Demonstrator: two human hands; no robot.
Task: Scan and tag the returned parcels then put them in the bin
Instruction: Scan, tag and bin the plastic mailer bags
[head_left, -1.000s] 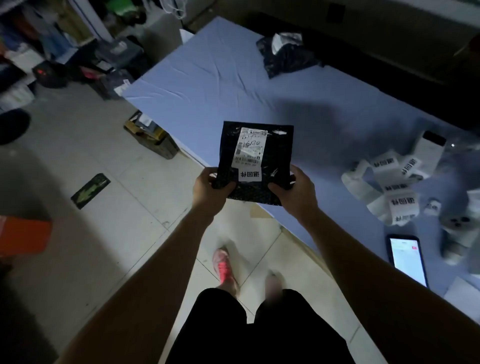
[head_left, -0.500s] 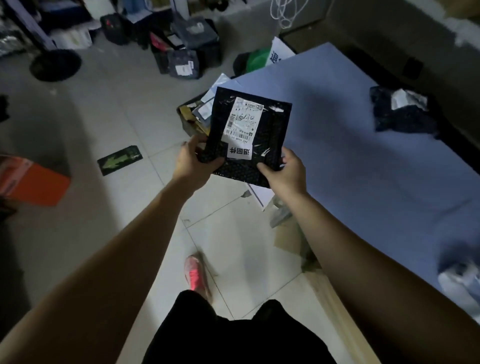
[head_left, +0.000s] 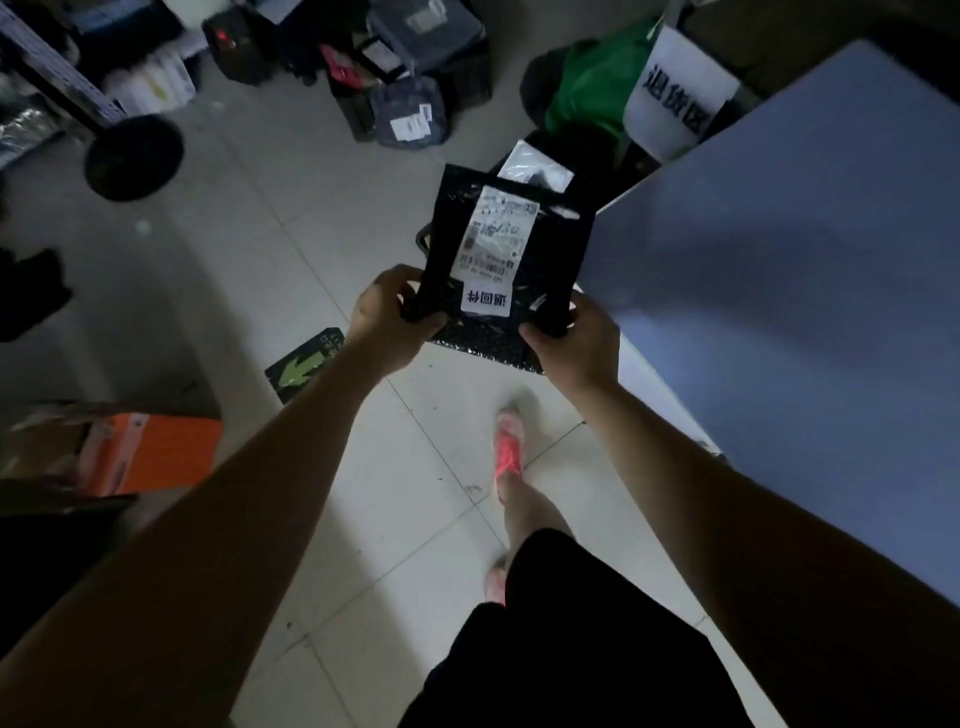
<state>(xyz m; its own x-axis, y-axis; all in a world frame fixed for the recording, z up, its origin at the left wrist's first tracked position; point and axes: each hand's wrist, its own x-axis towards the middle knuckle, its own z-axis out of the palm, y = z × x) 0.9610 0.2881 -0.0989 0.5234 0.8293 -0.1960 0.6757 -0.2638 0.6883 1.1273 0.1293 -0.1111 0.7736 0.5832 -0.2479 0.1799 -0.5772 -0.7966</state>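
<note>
A flat black parcel (head_left: 550, 244) with a white shipping label and a white return tag (head_left: 486, 301) is held up over the floor, left of the table's corner. My left hand (head_left: 387, 312) grips its lower left corner and my right hand (head_left: 571, 338) grips its lower right corner. Behind the parcel, mostly hidden by it, stands a dark bin (head_left: 608, 156) on the floor at the table's end, holding a white parcel (head_left: 535, 169). A white sign with dark characters (head_left: 675, 93) rises behind the bin.
The blue table (head_left: 805, 312) fills the right side. A green bag (head_left: 592, 78) and several dark parcels (head_left: 410, 109) lie on the tiled floor beyond. An orange box (head_left: 150, 449) sits at the left, a green arrow sticker (head_left: 304, 366) on the floor. My legs stand below.
I have turned left away from the table, carrying the parcel in both hands. The bin and its sign came into view behind the parcel; the tags and phone on the table left the view.
</note>
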